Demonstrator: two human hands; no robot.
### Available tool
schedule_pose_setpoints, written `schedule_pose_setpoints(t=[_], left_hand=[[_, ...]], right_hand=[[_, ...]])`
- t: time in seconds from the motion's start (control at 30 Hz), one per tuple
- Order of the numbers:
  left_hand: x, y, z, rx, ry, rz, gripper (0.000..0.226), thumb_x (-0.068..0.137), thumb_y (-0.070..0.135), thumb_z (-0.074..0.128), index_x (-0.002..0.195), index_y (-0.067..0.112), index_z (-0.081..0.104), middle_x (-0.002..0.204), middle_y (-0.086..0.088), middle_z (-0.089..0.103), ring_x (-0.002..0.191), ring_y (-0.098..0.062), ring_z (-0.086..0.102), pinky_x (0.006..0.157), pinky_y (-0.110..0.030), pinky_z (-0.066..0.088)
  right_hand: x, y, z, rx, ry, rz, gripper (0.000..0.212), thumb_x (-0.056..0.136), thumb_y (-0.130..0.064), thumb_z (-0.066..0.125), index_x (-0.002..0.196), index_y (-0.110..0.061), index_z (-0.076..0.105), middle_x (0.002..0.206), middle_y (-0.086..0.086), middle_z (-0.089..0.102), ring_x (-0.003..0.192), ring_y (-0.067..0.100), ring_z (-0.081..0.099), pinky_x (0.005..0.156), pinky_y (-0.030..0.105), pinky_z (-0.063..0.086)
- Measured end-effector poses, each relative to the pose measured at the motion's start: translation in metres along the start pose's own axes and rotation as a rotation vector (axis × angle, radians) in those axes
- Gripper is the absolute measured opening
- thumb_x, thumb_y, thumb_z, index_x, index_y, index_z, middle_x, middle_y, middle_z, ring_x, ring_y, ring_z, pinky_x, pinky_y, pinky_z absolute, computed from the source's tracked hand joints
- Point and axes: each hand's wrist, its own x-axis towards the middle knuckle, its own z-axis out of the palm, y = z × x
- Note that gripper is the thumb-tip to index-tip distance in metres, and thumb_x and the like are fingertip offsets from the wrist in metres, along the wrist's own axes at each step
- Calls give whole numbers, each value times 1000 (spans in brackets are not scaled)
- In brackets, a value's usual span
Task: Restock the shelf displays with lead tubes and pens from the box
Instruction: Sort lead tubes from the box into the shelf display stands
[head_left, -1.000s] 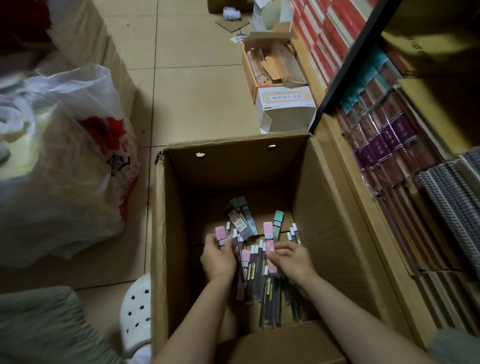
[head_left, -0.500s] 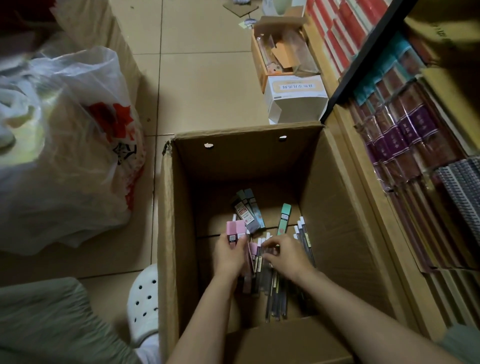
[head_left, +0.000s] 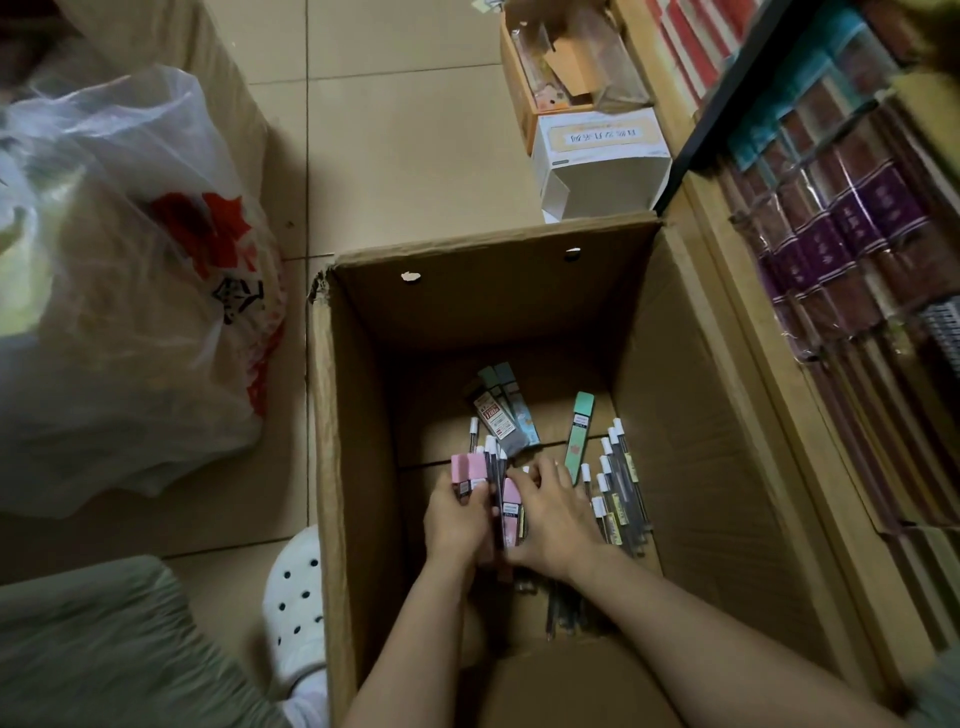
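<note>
At the bottom of the frame, both forearms reach into the cardboard box (head_left: 353, 467). The left hand (head_left: 457, 519) grips a bundle of pink-capped lead tubes (head_left: 467, 470); the right hand (head_left: 553, 519) curls over the same bundle, its fingertips hidden, so its hold is unclear. More pens (head_left: 618, 483) lie just right. Farther up, a green tube (head_left: 581, 436) lies on the box floor; the shelf (head_left: 852, 244) at right is blurred.

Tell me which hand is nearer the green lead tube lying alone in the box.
Right. The right hand lies just left of and below the green lead tube, not touching it. The left hand sits farther left, holding pink tubes.
</note>
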Motion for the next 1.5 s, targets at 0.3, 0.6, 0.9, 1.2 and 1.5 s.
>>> schedule_pose_setpoints(t=[0.3, 0.6, 0.9, 1.2, 1.5], left_hand=[[-10, -4, 4, 67, -26, 28, 24, 96, 20, 56, 119, 22, 56, 106, -6, 69, 93, -25, 67, 83, -43, 56], [-14, 7, 2, -28, -60, 57, 21, 97, 16, 54, 117, 16, 60, 93, -7, 69, 79, -19, 66, 74, -36, 54], [-39, 38, 2, -227, -359, -8, 25, 102, 7, 41, 126, 7, 51, 83, -9, 62, 71, -19, 59, 72, -36, 52], [-48, 48, -7, -161, -493, 66, 34, 104, 16, 38, 137, 22, 43, 112, -10, 68, 99, -26, 69, 85, -49, 56], [-39, 50, -12, -449, -412, 80, 30, 98, 6, 49, 126, 19, 48, 111, -14, 67, 96, -27, 70, 79, -44, 59]], right_hand=[[-5, 4, -3, 151, 13, 82, 74, 64, -52, 79, 127, -35, 44, 133, -2, 24, 127, 21, 26, 108, 37, 30], [-5, 18, -27, 844, 131, 299, 19, 89, -15, 68, 97, -23, 54, 98, 1, 61, 81, 2, 58, 71, 16, 50], [-26, 43, -93, 919, 125, 298, 20, 100, -11, 49, 119, -13, 55, 86, 5, 56, 66, 13, 53, 50, 15, 43], [-35, 10, -117, 1005, 46, 142, 27, 96, -11, 58, 122, -17, 61, 102, 8, 59, 85, 20, 67, 65, 29, 61], [7, -7, -112, 933, 39, 110, 31, 94, -10, 61, 125, -12, 62, 111, 16, 65, 92, 22, 66, 68, 24, 59]])
